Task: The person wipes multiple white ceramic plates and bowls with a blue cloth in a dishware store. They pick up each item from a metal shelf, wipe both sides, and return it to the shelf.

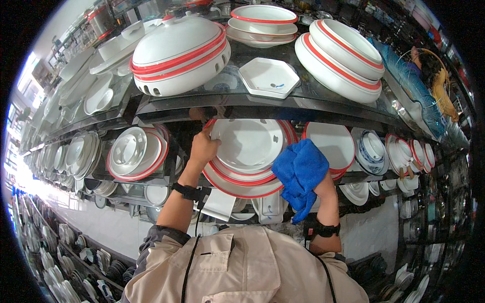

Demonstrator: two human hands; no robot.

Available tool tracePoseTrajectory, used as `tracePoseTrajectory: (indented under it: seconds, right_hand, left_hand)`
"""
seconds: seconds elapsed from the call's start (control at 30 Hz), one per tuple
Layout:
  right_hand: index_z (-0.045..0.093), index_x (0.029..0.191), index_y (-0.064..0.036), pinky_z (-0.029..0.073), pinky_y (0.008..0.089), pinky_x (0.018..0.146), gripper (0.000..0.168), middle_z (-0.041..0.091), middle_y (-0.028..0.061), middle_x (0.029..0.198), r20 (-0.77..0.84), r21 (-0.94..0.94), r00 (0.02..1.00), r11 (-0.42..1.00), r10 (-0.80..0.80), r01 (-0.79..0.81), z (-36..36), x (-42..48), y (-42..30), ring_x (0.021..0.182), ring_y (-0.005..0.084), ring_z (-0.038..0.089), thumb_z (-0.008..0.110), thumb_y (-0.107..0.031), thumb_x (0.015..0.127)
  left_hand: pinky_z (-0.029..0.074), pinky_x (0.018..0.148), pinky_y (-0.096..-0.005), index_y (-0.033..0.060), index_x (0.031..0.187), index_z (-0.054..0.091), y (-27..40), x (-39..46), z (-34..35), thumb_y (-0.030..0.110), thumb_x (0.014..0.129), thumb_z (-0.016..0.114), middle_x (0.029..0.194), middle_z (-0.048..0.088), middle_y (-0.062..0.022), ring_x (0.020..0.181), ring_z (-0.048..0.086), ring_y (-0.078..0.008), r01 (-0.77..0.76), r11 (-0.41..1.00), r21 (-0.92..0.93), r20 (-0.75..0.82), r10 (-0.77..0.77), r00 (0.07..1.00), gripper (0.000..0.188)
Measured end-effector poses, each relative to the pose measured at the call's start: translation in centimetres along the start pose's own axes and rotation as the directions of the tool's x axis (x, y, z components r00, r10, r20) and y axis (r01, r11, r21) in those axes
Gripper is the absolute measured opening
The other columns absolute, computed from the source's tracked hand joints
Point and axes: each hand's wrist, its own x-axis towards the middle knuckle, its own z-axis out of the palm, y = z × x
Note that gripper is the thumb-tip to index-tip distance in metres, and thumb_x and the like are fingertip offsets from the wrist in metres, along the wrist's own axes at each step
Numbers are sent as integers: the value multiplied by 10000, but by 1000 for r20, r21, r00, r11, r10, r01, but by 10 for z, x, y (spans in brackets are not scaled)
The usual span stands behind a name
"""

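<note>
A stack of white dishes with red rims (242, 188) stands on the lower shelf in front of me, a plain white dish (248, 146) on top. My left hand (205, 146) grips the left edge of the stack, its fingertips hidden behind the rims. On the right side, a blue cloth (299, 170) is bunched over my right hand (322, 185); the cloth covers most of the fingers. Cloth and hand lie against the right edge of the stack. Whether the stack is lifted off the shelf, I cannot tell.
Above the stack runs the dark front edge of the upper shelf (235, 105). It carries a lidded white tureen (178, 57), a hexagonal plate (269, 77) and stacked red-banded bowls (341, 60). More red-rimmed plates (329, 146) and bowls (130, 149) flank the stack closely.
</note>
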Motion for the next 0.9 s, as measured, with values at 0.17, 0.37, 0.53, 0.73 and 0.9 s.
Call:
tracePoseTrajectory:
  seconds: [0.17, 0.37, 0.53, 0.73, 0.9]
  right_hand:
    - [579, 1315, -54, 430, 386, 1055, 554, 598, 103, 1338, 164, -52, 986, 998, -30, 40, 8, -15, -20, 1227, 217, 553, 768, -245, 831]
    - [594, 1258, -20, 515, 352, 930, 428, 650, 108, 1222, 250, 350, 960, 912, 129, -213, 39, -30, -35, 1062, 189, 624, 690, -234, 900]
    - [541, 1313, 19, 537, 324, 892, 429, 653, 109, 1185, 328, 677, 944, 693, 18, -248, 80, -52, -54, 1007, 206, 648, 540, -275, 1000]
    - [565, 1300, -8, 528, 326, 913, 420, 650, 104, 1220, 440, 484, 897, 853, -46, -194, 143, -28, -57, 1043, 193, 634, 602, -248, 957]
    - [601, 1278, -63, 511, 347, 948, 474, 647, 83, 1248, 578, 181, 816, 976, -5, -122, 224, 6, -75, 1093, 176, 608, 750, -220, 857]
  left_hand:
    - [537, 800, -444, 20, 1301, 563, 17, -4, -10, 219, 776, 694, 892, 690, -262, 888, 684, -407, 7, 996, 90, -45, -3, 999, 577]
    - [527, 739, -450, -19, 1219, 596, 17, -46, -33, 258, 817, 687, 832, 687, -243, 807, 681, -405, 128, 992, -14, -162, -129, 978, 497]
    - [511, 663, -384, -20, 1191, 609, 5, -101, -73, 240, 845, 677, 757, 656, -178, 704, 665, -283, 225, 973, -60, -60, -228, 972, 438]
    - [480, 608, -347, -5, 1172, 620, -70, -147, -136, 192, 856, 669, 660, 601, -120, 626, 613, -207, 286, 947, -147, -186, -311, 932, 375]
    - [491, 642, -367, 23, 1124, 647, -134, -156, -200, 201, 814, 690, 716, 610, -114, 670, 611, -248, 300, 953, -37, -379, -291, 878, 360]
